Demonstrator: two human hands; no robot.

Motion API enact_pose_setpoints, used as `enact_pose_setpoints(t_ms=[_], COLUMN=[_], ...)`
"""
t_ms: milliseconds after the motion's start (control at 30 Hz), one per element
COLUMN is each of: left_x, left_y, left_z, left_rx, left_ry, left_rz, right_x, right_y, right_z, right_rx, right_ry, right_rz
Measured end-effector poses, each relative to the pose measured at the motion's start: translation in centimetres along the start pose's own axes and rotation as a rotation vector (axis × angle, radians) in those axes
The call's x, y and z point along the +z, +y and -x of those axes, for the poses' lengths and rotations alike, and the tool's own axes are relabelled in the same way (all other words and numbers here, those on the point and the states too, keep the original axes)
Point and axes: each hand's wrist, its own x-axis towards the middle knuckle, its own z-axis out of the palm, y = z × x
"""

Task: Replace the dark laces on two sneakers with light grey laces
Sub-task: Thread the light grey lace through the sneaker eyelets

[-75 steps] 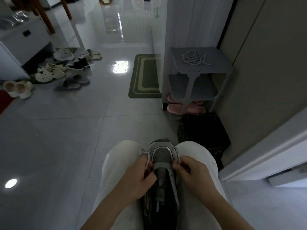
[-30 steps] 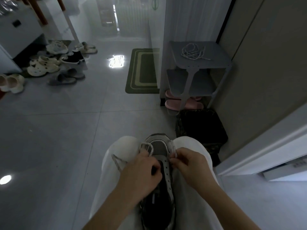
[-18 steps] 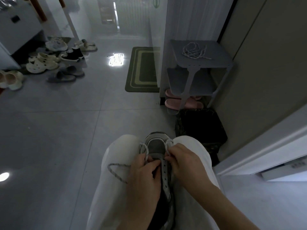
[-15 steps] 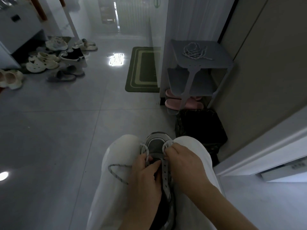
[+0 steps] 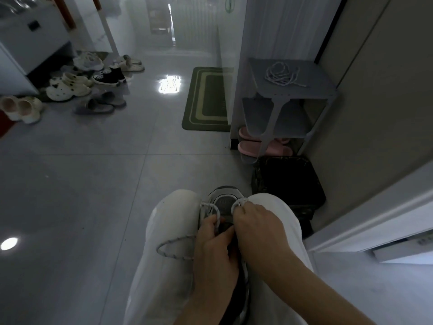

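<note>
The sneaker [image 5: 223, 200] is wedged between the person's legs [image 5: 168, 273] at 6 o'clock, toe toward 12. A grey lace [image 5: 216, 211] runs through its front eyelets. The left hand [image 5: 214, 249] pinches one strand at the sneaker's left edge, fingers curled. Slack lace lies in a loop on the left leg, toward 9. The right hand [image 5: 257, 227] pinches a small loop of lace at the right edge. At 1 o'clock a black bin [image 5: 288, 181] stands on the floor [image 5: 93, 184]. Beyond it is a shelf [image 5: 314, 90] with a coiled lace [image 5: 282, 75] on top and pink slippers [image 5: 248, 146] beneath. A green mat [image 5: 208, 99] lies at 12, loose shoes [image 5: 70, 85] at 10.
</note>
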Motion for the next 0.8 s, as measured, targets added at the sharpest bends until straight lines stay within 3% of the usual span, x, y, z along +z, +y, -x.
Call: enact_pose_setpoints(t_ms=[233, 367, 433, 567, 800], left_x=[-0.8, -1.1, -1.1, -0.2, -0.7], left_y=[0.6, 0.4, 0.2, -0.2, 0.5], left_z=[-0.6, -1.1, -0.8, 0.6, -0.6], left_rx=[-0.105, -0.172, -0.119, 0.022, -0.034], left_ry=[-0.004, -0.014, 0.021, -0.022, -0.076], left_rz=[-0.030, -0.049, -0.101, -0.245, -0.325], right_x=[-0.7, 0.2, 0.5, 1.0, 1.8], right_y=[3.4, 3.1, 2.9, 1.7, 2.1], right_z=[-0.8, -0.7, -0.5, 0.2, 0.3], right_rx=[0.247, 0.277, 0.328, 0.249, 0.337], right_ry=[-0.135, -0.092, -0.042, -0.001, 0.019], right_rz=[-0.704, -0.781, -0.819, -0.594, -0.857])
